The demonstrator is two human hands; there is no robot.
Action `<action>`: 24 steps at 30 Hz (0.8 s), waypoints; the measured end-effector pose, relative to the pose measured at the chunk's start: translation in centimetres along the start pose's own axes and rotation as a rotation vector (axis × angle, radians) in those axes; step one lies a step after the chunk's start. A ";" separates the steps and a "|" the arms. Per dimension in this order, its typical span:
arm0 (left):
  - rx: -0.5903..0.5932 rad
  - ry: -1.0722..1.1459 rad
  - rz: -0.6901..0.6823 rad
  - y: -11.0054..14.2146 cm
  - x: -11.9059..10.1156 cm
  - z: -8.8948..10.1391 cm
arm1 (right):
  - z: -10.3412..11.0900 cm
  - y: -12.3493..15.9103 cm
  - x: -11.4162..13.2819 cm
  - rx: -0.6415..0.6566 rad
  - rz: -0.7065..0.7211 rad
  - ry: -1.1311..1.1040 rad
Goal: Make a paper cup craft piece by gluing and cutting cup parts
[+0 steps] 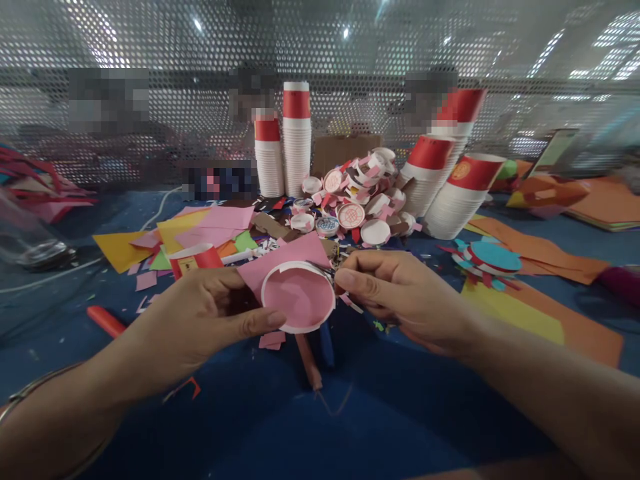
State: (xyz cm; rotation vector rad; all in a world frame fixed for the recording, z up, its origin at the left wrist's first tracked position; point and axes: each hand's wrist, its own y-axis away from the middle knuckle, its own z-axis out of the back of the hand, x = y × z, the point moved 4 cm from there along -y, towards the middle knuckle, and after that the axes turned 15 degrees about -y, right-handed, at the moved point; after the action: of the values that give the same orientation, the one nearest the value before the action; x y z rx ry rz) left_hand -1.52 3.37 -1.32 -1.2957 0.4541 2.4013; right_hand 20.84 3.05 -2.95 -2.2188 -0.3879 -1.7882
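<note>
I've got the left hand (215, 320) pinching the white ring (305, 329) and pink paper (295, 255) from 8 o'clock, just below centre, grip's far side hidden; right hand (400, 293) curled nearly closed at the ring's 3 o'clock, can't tell what it holds. Nested cup stacks (297, 150) at 11 and 2; clear container (30, 233) at 9, cut off, contents unclear.

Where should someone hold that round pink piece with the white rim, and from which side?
Probably the lower left of its white rim, from the left, thumb in front and fingers behind. The round pink piece faces the camera, so that edge looks easy to pinch; the left hand there leaves the right edge to the right hand.
</note>
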 end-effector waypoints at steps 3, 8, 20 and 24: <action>0.012 -0.057 -0.038 0.0 0.3 0.0 | -0.1 0.1 0.1 -0.003 -0.004 0.004; -0.049 -0.025 -0.037 -0.4 0.2 0.1 | -0.1 0.1 0.4 -0.011 0.016 0.015; -0.149 0.046 -0.041 0.1 -1.4 0.4 | 0.1 0.2 0.0 -0.014 0.002 -0.041; -0.098 0.071 -0.024 0.0 -1.3 0.1 | 0.1 0.1 0.0 -0.028 0.002 -0.034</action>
State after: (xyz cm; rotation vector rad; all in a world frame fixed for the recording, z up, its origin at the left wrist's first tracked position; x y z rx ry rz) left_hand -0.97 3.16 -0.13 -1.4242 0.3419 2.3901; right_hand 21.01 2.96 -3.00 -2.2701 -0.3695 -1.7674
